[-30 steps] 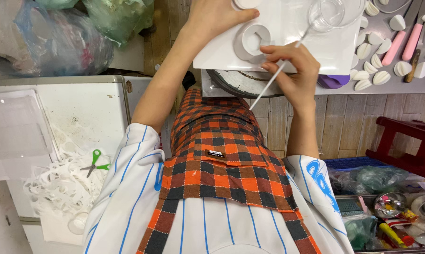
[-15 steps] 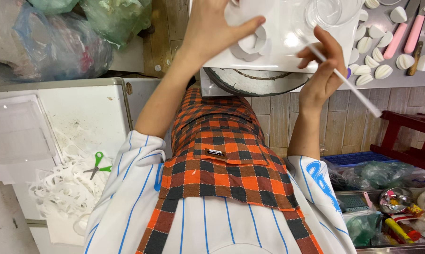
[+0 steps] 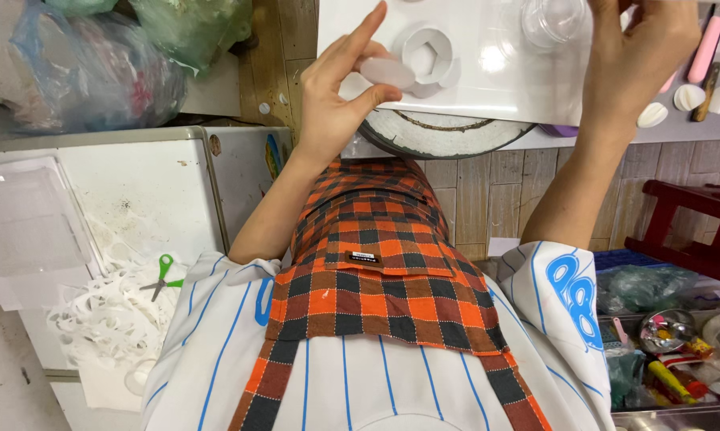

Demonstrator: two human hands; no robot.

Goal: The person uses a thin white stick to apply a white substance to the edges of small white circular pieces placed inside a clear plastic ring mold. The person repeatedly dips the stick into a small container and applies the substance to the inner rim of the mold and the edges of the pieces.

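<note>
My left hand pinches a pale oval piece between thumb and fingers, index finger pointing up. It is right beside a white ring mould with a hexagonal hole that lies on a white board. My right hand is raised at the top right, next to a clear plastic cup. Its fingertips run out of the picture, so what it holds is hidden. An orange checked apron covers my front.
A round white disc sticks out under the board. White shell-shaped pieces and pink tools lie at the right. Green scissors rest on paper cutouts at left. Plastic bags, a red stool and bins stand around.
My left hand has lifted the pale oval piece off the ring mould. My right hand has swung up and to the right, and the thin white stick it held is no longer in view.
</note>
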